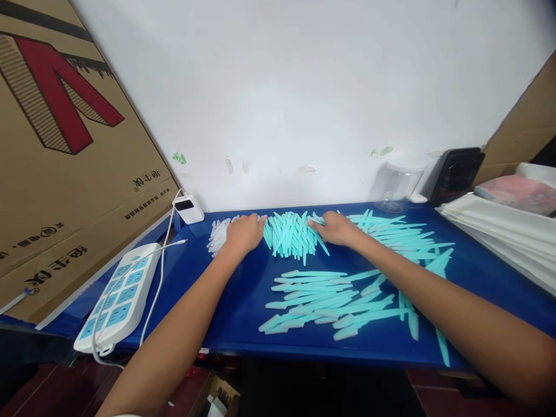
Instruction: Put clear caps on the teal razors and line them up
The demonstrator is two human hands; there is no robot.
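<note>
At the back of the blue table, my left hand (245, 233) curls over a small heap of translucent whitish pieces (217, 236), perhaps caps. Its fingers are closed and mostly hidden; whatever they hold is out of sight. Beside its thumb lies a dense heap of mint-green eyebrow razors (289, 234). At that heap's right edge my right hand (333, 230) is closed, with a razor's pale end showing between thumb and fingers. More loose eyebrow razors (313, 298) are spread in front, and another spread (399, 236) reaches to the right beyond my right forearm.
A white power strip (119, 298) and cable lie on the left, near a small white device (188, 209). A large carton (65, 174) stands at left. Against the wall are a clear jar (397, 185) and a black object (456, 174). White stacked material (499, 237) sits at right.
</note>
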